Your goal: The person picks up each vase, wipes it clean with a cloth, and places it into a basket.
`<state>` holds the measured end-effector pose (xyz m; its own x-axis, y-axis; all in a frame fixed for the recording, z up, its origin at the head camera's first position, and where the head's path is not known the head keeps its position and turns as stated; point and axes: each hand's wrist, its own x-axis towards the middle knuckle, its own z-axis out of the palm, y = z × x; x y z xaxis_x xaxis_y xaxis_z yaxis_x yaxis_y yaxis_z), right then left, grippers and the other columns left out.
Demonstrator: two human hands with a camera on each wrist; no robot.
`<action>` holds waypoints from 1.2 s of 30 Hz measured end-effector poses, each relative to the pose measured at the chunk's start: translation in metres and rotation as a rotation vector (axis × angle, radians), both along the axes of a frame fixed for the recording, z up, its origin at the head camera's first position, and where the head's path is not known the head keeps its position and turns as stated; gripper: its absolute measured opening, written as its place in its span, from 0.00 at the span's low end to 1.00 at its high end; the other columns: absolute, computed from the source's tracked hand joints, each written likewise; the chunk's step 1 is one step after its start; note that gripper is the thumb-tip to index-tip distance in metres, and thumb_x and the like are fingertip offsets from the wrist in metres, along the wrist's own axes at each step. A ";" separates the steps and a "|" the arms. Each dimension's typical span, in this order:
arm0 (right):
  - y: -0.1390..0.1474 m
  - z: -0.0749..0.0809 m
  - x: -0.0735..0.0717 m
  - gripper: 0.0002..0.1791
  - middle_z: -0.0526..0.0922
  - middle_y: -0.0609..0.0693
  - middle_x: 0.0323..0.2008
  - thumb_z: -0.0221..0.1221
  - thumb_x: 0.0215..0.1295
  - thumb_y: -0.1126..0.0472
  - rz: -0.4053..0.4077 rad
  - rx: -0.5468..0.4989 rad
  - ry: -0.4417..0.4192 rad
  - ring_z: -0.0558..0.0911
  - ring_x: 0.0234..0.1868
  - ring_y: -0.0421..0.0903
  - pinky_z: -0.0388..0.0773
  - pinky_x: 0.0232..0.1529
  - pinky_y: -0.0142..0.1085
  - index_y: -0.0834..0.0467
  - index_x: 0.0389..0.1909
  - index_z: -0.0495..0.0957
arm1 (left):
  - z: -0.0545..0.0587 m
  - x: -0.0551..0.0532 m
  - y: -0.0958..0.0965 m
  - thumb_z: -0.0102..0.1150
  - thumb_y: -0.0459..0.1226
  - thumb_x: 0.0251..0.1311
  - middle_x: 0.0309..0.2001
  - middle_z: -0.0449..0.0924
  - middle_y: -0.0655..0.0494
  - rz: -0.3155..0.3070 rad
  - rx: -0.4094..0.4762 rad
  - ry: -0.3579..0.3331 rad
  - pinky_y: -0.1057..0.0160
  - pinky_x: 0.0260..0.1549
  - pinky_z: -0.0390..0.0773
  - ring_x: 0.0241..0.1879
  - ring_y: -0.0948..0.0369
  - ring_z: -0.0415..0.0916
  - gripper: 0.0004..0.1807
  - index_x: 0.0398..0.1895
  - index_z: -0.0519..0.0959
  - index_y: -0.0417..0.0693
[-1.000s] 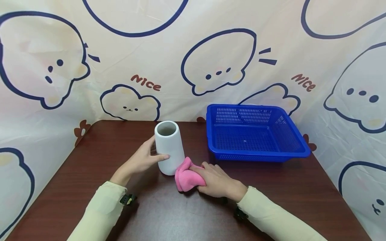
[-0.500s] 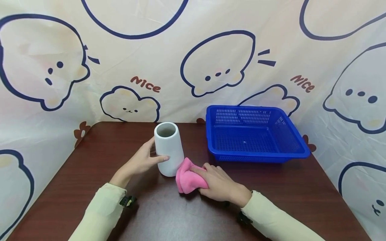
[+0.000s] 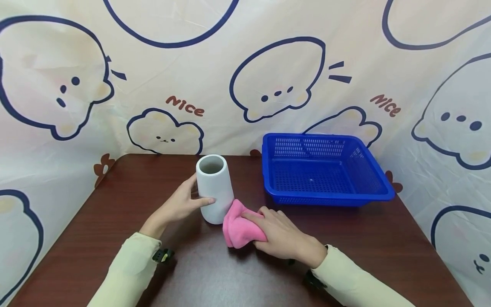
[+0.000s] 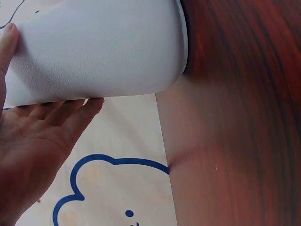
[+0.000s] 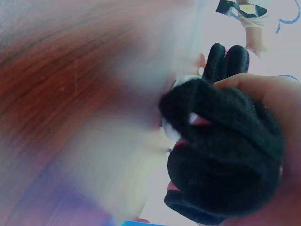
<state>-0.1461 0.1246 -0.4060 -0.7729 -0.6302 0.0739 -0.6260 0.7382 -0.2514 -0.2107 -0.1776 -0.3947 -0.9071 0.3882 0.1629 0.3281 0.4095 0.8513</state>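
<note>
A white tapered vase [image 3: 215, 194] stands upright on the dark wood table, its round mouth facing up. My left hand [image 3: 182, 204] holds it from the left, thumb across the front and the other fingers behind, mostly hidden in the head view. In the left wrist view those fingers [image 4: 87, 113] lie along the side of the vase [image 4: 103, 52]. My right hand [image 3: 281, 234] grips a bunched pink cloth [image 3: 243, 230], which overlaps the lower right side of the vase. From the right wrist, the cloth [image 5: 221, 150] shows a black side with pink edges.
A blue perforated plastic basket [image 3: 310, 175] sits at the back right of the table [image 3: 215, 273]. Behind the table hangs a cream curtain [image 3: 215, 85] with cartoon drawings, which also covers both sides.
My right hand and wrist have shifted slightly right and toward me, with the cloth's near edge following a little. The left hand and the vase stay in place.
</note>
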 end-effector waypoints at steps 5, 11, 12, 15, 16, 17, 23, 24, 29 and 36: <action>0.002 0.005 0.003 0.41 0.74 0.41 0.36 0.66 0.54 0.52 -0.008 -0.010 0.030 0.71 0.40 0.38 0.64 0.35 0.31 0.39 0.72 0.67 | -0.001 0.000 0.000 0.73 0.39 0.58 0.64 0.74 0.44 -0.004 0.007 -0.007 0.39 0.61 0.78 0.63 0.43 0.75 0.43 0.75 0.60 0.51; 0.003 0.012 0.005 0.42 0.74 0.43 0.38 0.67 0.54 0.51 -0.007 -0.033 0.059 0.72 0.40 0.40 0.64 0.36 0.32 0.40 0.73 0.67 | -0.001 0.000 0.000 0.73 0.39 0.58 0.64 0.75 0.45 0.003 -0.002 0.012 0.39 0.62 0.76 0.63 0.45 0.76 0.43 0.74 0.61 0.50; 0.003 0.014 0.006 0.42 0.75 0.43 0.38 0.68 0.54 0.51 -0.007 -0.036 0.062 0.72 0.40 0.40 0.64 0.37 0.32 0.40 0.73 0.67 | -0.001 0.000 0.000 0.73 0.39 0.58 0.63 0.75 0.45 0.004 -0.002 0.014 0.39 0.62 0.76 0.62 0.45 0.76 0.43 0.74 0.61 0.50; 0.003 0.018 0.007 0.42 0.75 0.43 0.39 0.68 0.54 0.51 -0.009 -0.047 0.071 0.73 0.40 0.40 0.65 0.38 0.32 0.40 0.73 0.67 | -0.001 0.001 0.000 0.73 0.39 0.58 0.63 0.75 0.45 0.002 -0.003 0.017 0.39 0.62 0.76 0.62 0.45 0.76 0.43 0.74 0.61 0.49; 0.003 0.019 0.007 0.42 0.76 0.43 0.39 0.68 0.54 0.51 -0.010 -0.051 0.073 0.73 0.40 0.40 0.65 0.38 0.33 0.41 0.73 0.67 | 0.000 0.001 0.000 0.73 0.39 0.58 0.63 0.75 0.45 0.003 -0.003 0.016 0.39 0.62 0.76 0.62 0.45 0.77 0.43 0.74 0.61 0.49; 0.003 0.021 0.008 0.42 0.76 0.44 0.39 0.68 0.54 0.51 -0.012 -0.053 0.077 0.73 0.40 0.40 0.66 0.39 0.33 0.41 0.73 0.67 | 0.000 0.001 0.000 0.73 0.39 0.58 0.63 0.75 0.45 0.004 -0.004 0.015 0.39 0.62 0.76 0.62 0.45 0.77 0.43 0.74 0.61 0.50; 0.004 0.029 0.010 0.44 0.77 0.44 0.42 0.69 0.53 0.50 -0.015 -0.064 0.100 0.75 0.41 0.41 0.67 0.40 0.33 0.41 0.74 0.65 | 0.002 0.002 0.000 0.74 0.39 0.57 0.64 0.74 0.46 0.006 0.004 0.002 0.39 0.61 0.77 0.63 0.45 0.76 0.44 0.75 0.60 0.53; 0.004 0.030 0.010 0.44 0.76 0.44 0.42 0.68 0.53 0.50 -0.015 -0.064 0.100 0.75 0.42 0.41 0.67 0.40 0.33 0.40 0.75 0.65 | 0.002 0.002 0.001 0.74 0.39 0.57 0.64 0.74 0.46 0.005 0.006 -0.001 0.39 0.60 0.78 0.63 0.44 0.75 0.44 0.75 0.60 0.53; 0.004 0.036 0.010 0.44 0.76 0.44 0.43 0.68 0.54 0.51 -0.018 -0.071 0.097 0.74 0.43 0.41 0.67 0.41 0.33 0.39 0.74 0.65 | 0.002 0.002 0.001 0.73 0.39 0.57 0.64 0.74 0.45 -0.003 0.006 0.001 0.39 0.60 0.78 0.63 0.44 0.75 0.44 0.75 0.60 0.52; 0.004 0.048 0.006 0.43 0.77 0.44 0.44 0.68 0.55 0.51 -0.016 -0.098 0.117 0.74 0.43 0.41 0.67 0.40 0.34 0.40 0.74 0.65 | -0.001 0.001 0.000 0.73 0.38 0.58 0.64 0.74 0.45 0.000 0.000 0.013 0.39 0.61 0.77 0.64 0.43 0.75 0.43 0.74 0.60 0.51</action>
